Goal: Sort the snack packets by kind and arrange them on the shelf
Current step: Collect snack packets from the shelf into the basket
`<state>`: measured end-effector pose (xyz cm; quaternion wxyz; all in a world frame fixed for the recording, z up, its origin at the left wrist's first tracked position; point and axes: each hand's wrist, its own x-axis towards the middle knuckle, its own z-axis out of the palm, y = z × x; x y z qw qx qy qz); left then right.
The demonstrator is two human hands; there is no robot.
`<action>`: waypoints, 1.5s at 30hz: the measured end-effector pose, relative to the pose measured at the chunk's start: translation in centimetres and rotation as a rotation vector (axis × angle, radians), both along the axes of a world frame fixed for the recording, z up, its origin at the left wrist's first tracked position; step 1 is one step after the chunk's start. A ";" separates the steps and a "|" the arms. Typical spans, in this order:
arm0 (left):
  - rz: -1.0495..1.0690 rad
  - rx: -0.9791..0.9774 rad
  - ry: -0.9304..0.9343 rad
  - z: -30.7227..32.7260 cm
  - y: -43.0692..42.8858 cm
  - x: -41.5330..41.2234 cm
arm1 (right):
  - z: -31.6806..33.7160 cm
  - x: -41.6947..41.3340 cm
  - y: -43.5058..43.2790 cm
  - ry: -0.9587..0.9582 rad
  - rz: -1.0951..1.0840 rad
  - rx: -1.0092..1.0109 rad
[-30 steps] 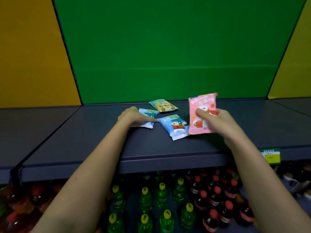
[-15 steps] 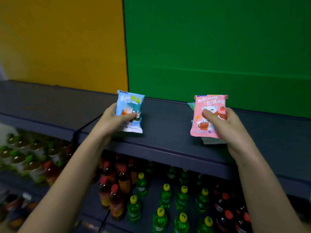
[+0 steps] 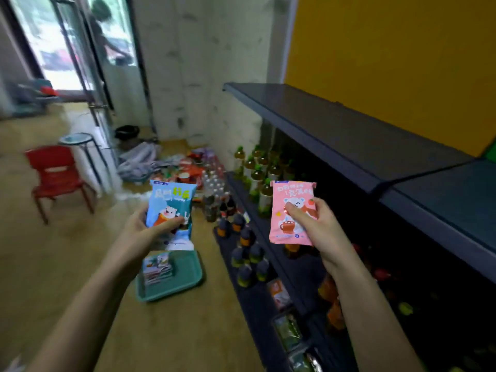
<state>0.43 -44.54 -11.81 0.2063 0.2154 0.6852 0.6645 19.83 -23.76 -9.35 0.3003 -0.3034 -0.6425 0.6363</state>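
Left hand [image 3: 143, 233] pinches blue packet [image 3: 171, 205], right hand [image 3: 320, 233] pinches pink packet [image 3: 291, 210]. Both upright, fronts readable, one kind per hand, likely for sorting. Shelf [image 3: 349, 135] at 2 o'clock; tray [image 3: 188, 275] with spare packets [image 3: 157, 268] at 6 o'clock.

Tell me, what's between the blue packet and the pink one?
Head view: open air. The blue packet and pink packet are held apart; only drink bottles on the low shelf show beyond the gap.

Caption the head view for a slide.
Left hand holds a blue packet, right hand a pink packet, beside the shelf.
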 end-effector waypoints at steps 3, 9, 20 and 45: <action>0.117 -0.023 -0.045 -2.1 -4.6 -4.2 | -3.3 -7.5 -3.0 -0.064 0.134 -0.065; 0.247 -0.057 -0.117 -6.5 -10.6 -13.4 | -8.2 -20.3 -7.9 -0.159 0.265 -0.095; 0.332 -0.189 -0.333 -16.8 -9.2 -27.8 | -17.4 -35.1 -6.8 -0.323 0.255 -0.195; 0.392 -0.396 -0.722 -63.3 4.3 -57.9 | -65.9 -68.7 1.0 -0.686 0.280 -0.355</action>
